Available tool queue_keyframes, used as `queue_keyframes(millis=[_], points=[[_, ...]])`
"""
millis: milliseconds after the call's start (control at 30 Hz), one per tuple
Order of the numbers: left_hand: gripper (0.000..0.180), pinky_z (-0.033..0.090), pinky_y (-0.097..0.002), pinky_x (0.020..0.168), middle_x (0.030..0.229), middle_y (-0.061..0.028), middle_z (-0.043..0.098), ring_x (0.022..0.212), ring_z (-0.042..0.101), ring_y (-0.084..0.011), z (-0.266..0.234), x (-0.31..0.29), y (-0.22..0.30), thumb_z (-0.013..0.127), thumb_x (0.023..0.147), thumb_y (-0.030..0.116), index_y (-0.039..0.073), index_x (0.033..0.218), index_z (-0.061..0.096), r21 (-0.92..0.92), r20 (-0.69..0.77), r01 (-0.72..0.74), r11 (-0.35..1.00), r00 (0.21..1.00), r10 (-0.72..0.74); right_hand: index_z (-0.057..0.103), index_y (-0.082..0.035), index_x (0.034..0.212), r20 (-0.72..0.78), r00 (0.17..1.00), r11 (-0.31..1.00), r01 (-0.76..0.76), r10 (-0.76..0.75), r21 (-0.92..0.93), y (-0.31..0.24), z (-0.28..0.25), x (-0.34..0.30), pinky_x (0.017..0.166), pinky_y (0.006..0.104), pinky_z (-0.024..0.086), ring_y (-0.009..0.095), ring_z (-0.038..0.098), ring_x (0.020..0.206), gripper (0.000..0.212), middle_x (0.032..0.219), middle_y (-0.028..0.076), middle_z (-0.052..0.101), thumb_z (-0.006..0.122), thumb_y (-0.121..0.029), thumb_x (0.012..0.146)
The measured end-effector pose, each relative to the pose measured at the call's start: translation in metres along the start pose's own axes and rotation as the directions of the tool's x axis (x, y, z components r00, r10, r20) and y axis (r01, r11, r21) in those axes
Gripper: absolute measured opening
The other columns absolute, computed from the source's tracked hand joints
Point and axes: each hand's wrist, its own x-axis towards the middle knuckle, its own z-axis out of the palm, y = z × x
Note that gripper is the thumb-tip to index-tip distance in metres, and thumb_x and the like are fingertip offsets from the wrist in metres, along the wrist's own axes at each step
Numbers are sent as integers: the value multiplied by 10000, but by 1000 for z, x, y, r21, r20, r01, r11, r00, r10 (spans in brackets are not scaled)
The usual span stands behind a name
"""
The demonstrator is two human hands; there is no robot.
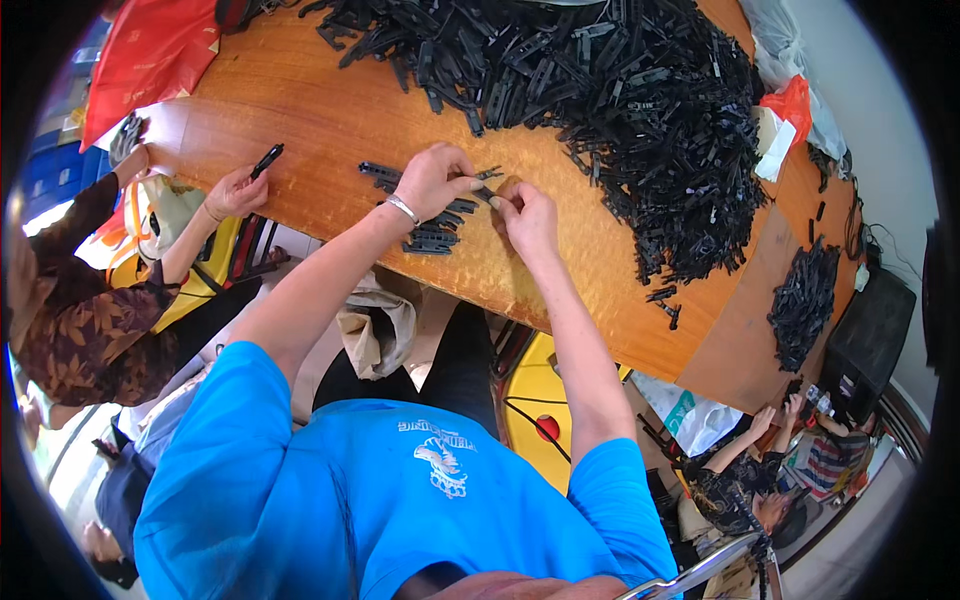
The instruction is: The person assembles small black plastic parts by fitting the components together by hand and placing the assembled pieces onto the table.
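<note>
Above the wooden table, my left hand point(434, 180) and my right hand point(527, 218) pinch a small black plastic part point(484, 193) between them, one at each end. The fingers cover most of it, so its exact kind is hidden. Just beyond lies another small black piece point(489, 172). Beneath and beside my left wrist, several slim black plastic parts point(432, 239) lie side by side near the table's front edge. A further black part point(377, 170) sticks out to the left of my left hand.
A large heap of black plastic parts point(660, 140) covers the table's point(330, 120) far and right side. A smaller pile point(803, 305) lies farther right. At left, a co-worker's hand point(237, 192) holds a black piece point(267, 161). A red bag point(150, 60) sits at the far left.
</note>
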Motion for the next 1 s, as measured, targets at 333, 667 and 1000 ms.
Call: queue_keyframes(millis=[333,667,1000], points=[[134,494,-397,863,976,-95,624,1011,594,-295,1,14,27,705,794,152,102,919,694,382,66,-30,924,998,5,605,-1,824,-17,983,981,180,-182,-75,10,11,-13,490,282,462,133,579,499,136,641,69,634,718,-73,848],[167,521,-301,730,905,-84,627,788,642,-190,-16,2,18,709,833,79,26,990,684,115,19,28,993,999,-31,616,-19,843,-135,973,982,183,-187,-41,2,11,-10,497,275,467,119,588,500,105,642,63,642,700,-77,868],[182,520,-306,725,879,-91,611,765,637,-200,-1,-3,6,774,752,74,12,895,680,-116,-102,75,990,991,-87,642,-33,825,-185,955,972,216,-231,-97,-11,2,4,672,406,506,330,656,731,142,768,159,665,728,-145,802]])
